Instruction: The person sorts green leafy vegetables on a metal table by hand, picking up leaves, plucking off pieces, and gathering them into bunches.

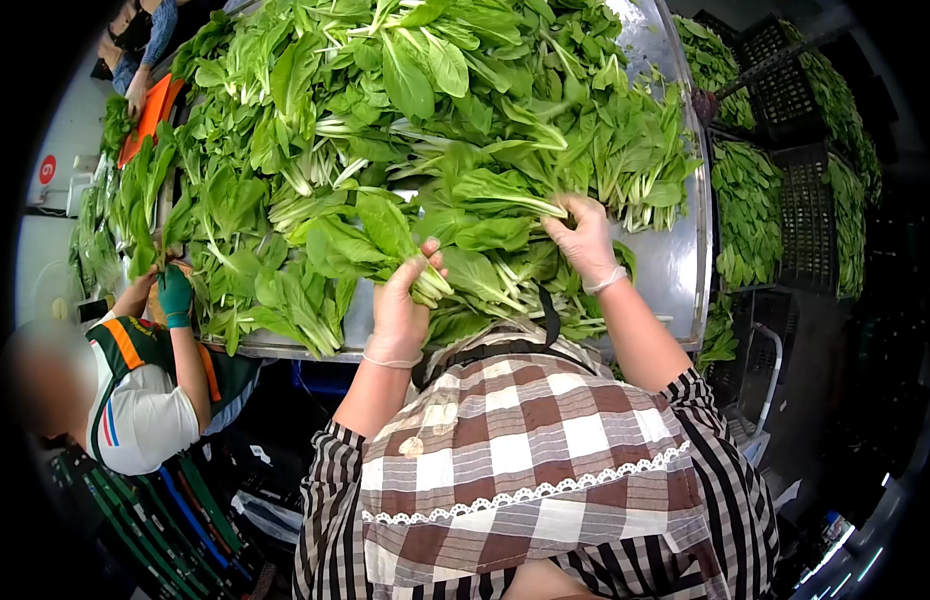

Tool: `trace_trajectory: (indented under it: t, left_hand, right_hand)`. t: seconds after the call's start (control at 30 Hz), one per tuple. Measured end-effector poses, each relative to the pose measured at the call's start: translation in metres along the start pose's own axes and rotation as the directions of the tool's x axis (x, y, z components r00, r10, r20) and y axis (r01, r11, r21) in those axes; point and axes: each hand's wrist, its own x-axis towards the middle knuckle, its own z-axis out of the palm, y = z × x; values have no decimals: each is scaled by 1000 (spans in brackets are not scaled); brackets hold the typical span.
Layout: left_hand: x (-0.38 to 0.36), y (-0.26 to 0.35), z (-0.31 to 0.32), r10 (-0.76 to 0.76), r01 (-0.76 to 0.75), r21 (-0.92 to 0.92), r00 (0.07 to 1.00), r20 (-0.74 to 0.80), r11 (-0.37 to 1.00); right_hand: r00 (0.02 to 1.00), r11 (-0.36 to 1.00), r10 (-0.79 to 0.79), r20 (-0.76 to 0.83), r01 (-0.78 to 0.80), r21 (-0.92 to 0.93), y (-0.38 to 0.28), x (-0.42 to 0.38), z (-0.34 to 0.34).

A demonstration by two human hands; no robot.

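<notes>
Green bunch (pixel 360 248), centre: gripped — left hand (pixel 398 312)
Leafy stems (pixel 510 193): pinched — right hand (pixel 585 242)
Leaves (pixel 387 225): could be torn (overtight grip)

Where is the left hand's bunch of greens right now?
The bunch of greens is near the middle of the head view, gripped in the left hand, left of the right hand and just beyond the checked apron.

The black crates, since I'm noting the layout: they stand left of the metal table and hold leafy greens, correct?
The side is wrong: the head view shows the black crates standing right of the metal table. They do hold leafy greens.
</notes>
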Motion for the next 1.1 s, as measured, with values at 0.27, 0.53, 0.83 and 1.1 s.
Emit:
trace_trajectory:
  t: [0.27,0.53,0.83,1.1]
  left_hand:
    - [7,-4,-20,-72,70,-97,997,-25,993]
    - [-2,-2,11,-18,29,-130,996,88,991]
    - [-11,-20,38,69,-69,-69,998,-5,995]
    - [9,-19,24,55,-47,63,990,-127,997]
  right_hand:
    - [984,949,-150,94,170,-264,-16,14,-15]
    - [884,324,335,326,-433,841,-52,7,-15]
    - [897,465,223,381,-442,767,-110,-42,27]
    - [941,923,-247,233,155,352,-93,-44,45]
